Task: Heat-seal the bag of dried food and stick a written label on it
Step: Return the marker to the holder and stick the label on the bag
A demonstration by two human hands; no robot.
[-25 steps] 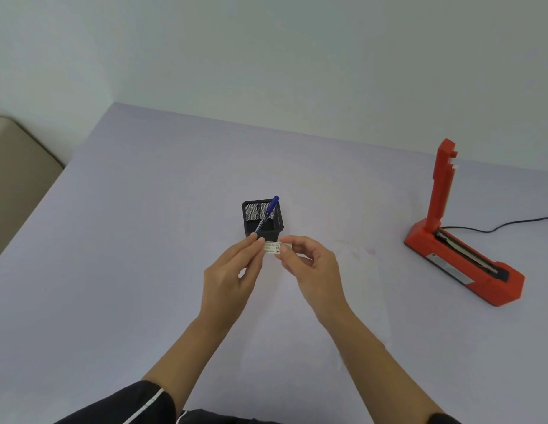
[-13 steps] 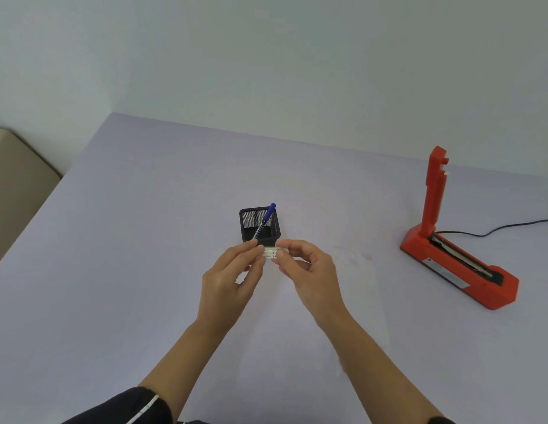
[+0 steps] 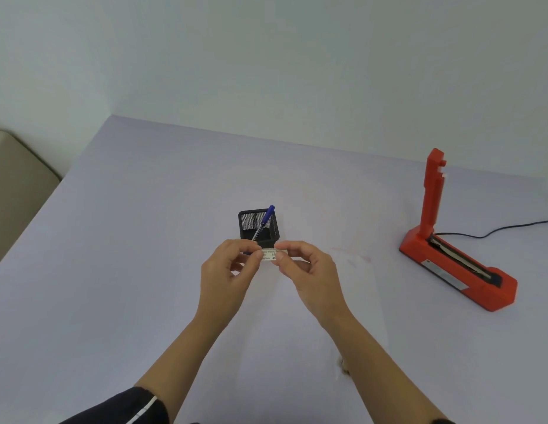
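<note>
A small white label (image 3: pixel 268 254) with printed lines and dark handwriting is pinched between my two hands above the table. My left hand (image 3: pixel 228 275) holds its left end with thumb and fingertips. My right hand (image 3: pixel 306 272) grips its right end the same way. Beneath my arms a clear plastic bag (image 3: pixel 355 289) lies flat on the table, hard to make out; a bit of brown dried food (image 3: pixel 343 366) shows by my right forearm. The red heat sealer (image 3: pixel 459 264) stands at the right with its arm raised upright.
A black mesh pen holder (image 3: pixel 258 224) with a blue pen (image 3: pixel 266 220) leaning in it stands just behind my hands. The sealer's black cable (image 3: pixel 505 228) runs off to the right. A beige seat (image 3: pixel 15 191) sits beyond the table's left edge.
My hands have closed in on the label, so less of it shows between my fingertips. The view has tilted slightly; nothing on the table has moved.
</note>
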